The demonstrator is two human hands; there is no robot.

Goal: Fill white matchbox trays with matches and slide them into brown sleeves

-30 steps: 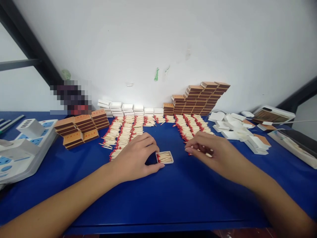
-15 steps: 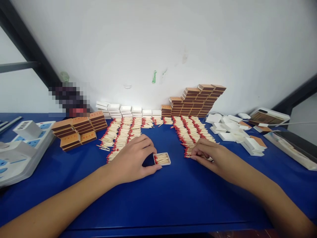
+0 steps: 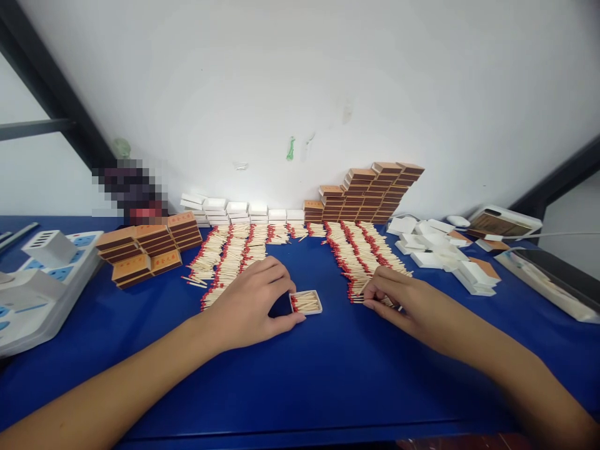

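Observation:
A small white matchbox tray (image 3: 306, 302) partly filled with red-tipped matches lies on the blue table (image 3: 300, 381). My left hand (image 3: 253, 303) curls round its left side, thumb and fingers touching the tray. My right hand (image 3: 403, 300) rests at the near end of the right-hand rows of matches (image 3: 359, 253), its fingers pinched together on a few matches there. More rows of matches (image 3: 232, 256) lie behind my left hand.
Brown matchbox sleeves are stacked at the back (image 3: 370, 194) and at the left (image 3: 147, 244). White trays stand along the wall (image 3: 239, 209) and in a loose heap at the right (image 3: 445, 247). A white power strip (image 3: 37, 275) sits at far left, flat devices (image 3: 548, 269) at far right.
My right hand drew back from beside the tray to the near end of the right match rows and closed on some matches. The left hand stayed on the tray.

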